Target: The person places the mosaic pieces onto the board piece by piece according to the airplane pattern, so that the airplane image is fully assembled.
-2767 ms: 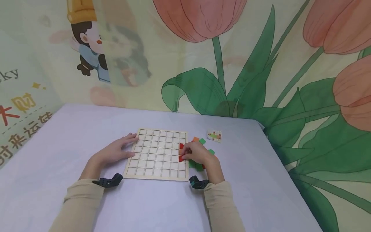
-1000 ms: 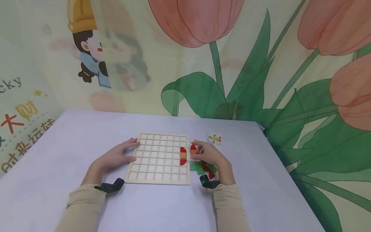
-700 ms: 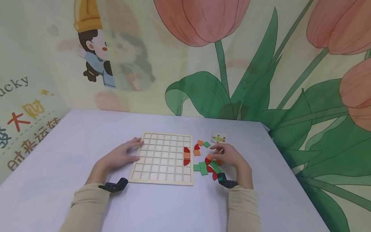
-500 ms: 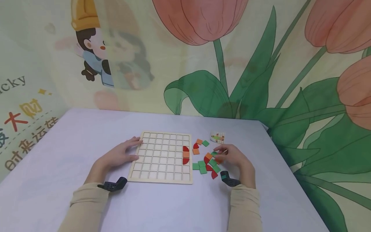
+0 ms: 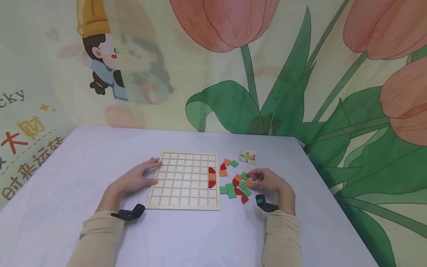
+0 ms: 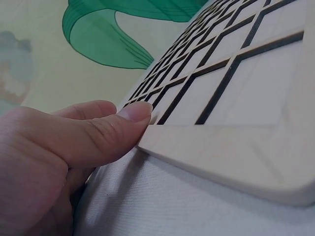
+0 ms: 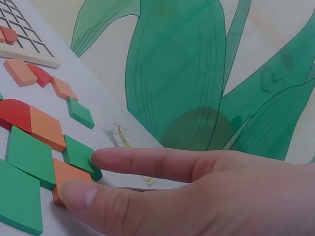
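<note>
A wooden grid board (image 5: pixel 182 208) lies on the table; in its right column an orange square tile (image 5: pixel 212 177) sits between two red rounded tiles (image 5: pixel 211 184). My left hand (image 5: pixel 133 176) rests at the board's left edge, the thumb (image 6: pixel 133 115) touching the rim in the left wrist view. My right hand (image 5: pixel 271 181) is over the right side of the loose tiles. In the right wrist view its thumb touches an orange tile (image 7: pixel 69 169), and the index fingertip touches a green tile (image 7: pixel 76 153). Its other fingers are mostly hidden.
Several green, orange and red tiles (image 5: pixel 231 194) lie scattered right of the board, some touching or overlapping. Behind them is a small picture card (image 5: pixel 248 157) with a coloured pattern on a grid. A printed curtain (image 5: pixel 213 66) hangs behind the white table (image 5: pixel 186 241).
My right hand has left the board's right column and moved right to the loose tiles, uncovering the red and orange tiles in the grid. My left hand has stayed at the left edge.
</note>
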